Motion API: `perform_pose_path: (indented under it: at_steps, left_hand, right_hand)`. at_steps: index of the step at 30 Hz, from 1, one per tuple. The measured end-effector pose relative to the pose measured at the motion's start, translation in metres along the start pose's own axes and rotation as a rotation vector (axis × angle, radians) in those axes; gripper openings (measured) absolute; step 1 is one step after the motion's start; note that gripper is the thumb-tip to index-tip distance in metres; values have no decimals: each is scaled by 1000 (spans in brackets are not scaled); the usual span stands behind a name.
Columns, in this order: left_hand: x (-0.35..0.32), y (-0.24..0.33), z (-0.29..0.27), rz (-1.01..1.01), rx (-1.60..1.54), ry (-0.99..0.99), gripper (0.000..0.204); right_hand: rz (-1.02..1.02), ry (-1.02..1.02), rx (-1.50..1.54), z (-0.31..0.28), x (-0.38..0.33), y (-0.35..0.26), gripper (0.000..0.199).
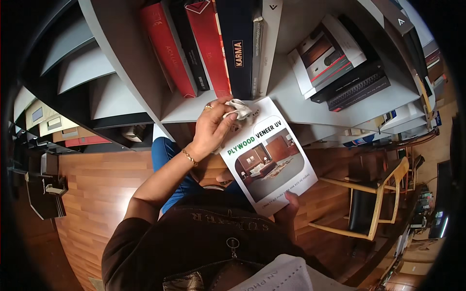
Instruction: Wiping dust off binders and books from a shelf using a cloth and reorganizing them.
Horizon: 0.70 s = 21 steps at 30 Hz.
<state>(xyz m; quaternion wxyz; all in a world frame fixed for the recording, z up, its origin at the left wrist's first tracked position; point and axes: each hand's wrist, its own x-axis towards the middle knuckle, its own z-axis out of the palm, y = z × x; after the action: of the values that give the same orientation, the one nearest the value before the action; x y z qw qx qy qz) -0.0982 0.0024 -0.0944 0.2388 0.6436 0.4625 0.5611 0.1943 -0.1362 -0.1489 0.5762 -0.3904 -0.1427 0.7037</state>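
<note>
A white catalogue [307,173] with a room picture and green and black lettering on its cover is tilted in front of the shelf. My right hand [288,208] grips its lower edge, thumb on the cover and the other fingers hidden behind it. My left hand [212,128], wearing a ring and a bracelet, is closed on a crumpled white cloth [240,108]. That cloth lies against the top part of the cover, just below the shelf's front edge.
Red, black and navy binders [240,58] stand upright on the white shelf [286,92] ahead. Right of them, several books [335,58] lie stacked. Another shelving unit [82,72] runs along the left. A wooden chair [361,208] with a black seat stands at right on the wood floor [97,189].
</note>
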Motion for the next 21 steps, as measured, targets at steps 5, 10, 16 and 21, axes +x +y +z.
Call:
perform_pose_path:
  at_steps: [5, 10, 16, 21]
  left_hand:
    - [-17, 7, 13, 196, 698, -339, 49]
    - [-71, 48, 46, 434, 433, -871, 52]
    - [-33, 52, 64, 544, 636, -917, 54]
    - [28, 0, 43, 166, 970, -546, 73]
  right_hand:
    - [45, -71, 93, 6, 10, 19, 62]
    - [18, -303, 236, 52, 6, 16, 59]
    - [-47, -981, 937, -23, 58, 53, 70]
    - [-97, -134, 283, 15, 23, 29, 87]
